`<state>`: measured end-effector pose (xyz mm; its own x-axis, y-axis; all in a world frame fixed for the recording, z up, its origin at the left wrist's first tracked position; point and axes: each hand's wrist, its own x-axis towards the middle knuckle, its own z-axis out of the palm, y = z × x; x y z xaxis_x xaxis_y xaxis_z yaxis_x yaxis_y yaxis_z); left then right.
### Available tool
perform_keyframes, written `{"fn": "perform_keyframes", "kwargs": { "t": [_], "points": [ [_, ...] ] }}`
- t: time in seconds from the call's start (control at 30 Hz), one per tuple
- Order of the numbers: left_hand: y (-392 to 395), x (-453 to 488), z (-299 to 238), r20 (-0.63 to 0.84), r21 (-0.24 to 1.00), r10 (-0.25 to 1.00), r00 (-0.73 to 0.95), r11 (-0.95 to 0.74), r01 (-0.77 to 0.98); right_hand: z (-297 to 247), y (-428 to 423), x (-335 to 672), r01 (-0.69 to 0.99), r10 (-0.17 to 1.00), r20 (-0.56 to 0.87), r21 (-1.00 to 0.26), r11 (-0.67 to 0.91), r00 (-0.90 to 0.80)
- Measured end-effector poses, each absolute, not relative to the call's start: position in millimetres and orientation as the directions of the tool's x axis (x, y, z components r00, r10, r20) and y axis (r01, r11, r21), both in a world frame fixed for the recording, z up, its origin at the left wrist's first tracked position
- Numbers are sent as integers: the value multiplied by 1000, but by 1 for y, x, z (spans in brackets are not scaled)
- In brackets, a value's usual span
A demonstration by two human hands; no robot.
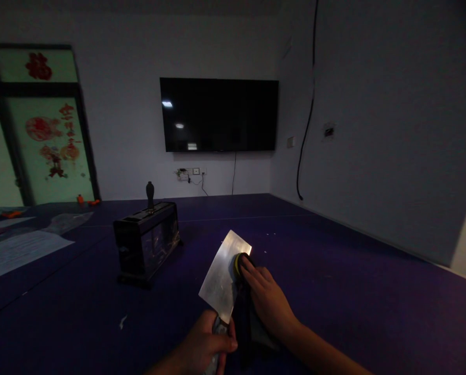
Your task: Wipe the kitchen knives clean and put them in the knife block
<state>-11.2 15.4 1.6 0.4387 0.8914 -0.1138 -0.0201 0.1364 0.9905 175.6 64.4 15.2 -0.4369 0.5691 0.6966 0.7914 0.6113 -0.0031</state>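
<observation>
A cleaver with a broad grey blade points up and away from me, tilted to the right. My left hand is closed around its handle. At the blade's right edge is a dark, round-headed device with a yellow ring, its lower body lost in shadow. My right hand lies over the device with its fingers curled on the head. A bright glint shows on the blade near that head. Whether the head touches the blade, I cannot tell.
Left of the cleaver, a black box with a clear side stands on the purple surface, a dark handle rising from its top. Papers and clear plastic lie far left. A cable hangs on the right wall.
</observation>
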Motion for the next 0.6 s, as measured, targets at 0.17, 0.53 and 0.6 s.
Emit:
{"fn": "perform_keyframes", "kwargs": {
  "t": [0.17, 0.53, 0.6],
  "points": [
    [13, -12, -1, -64, 996, 885, 462, 84, -22, 15, 63, 177, 773, 494, 756, 25, 634, -429],
    [14, -9, 2, -62, 997, 881, 469, 80, -18, 16, 62, 175, 782, 513, 746, 17, 623, -425],
    [15, -10, 4, -70, 998, 889, 453, 66, 24, 18, 60, 174, 786, 528, 737, 7, 618, -421]
  ]
}}
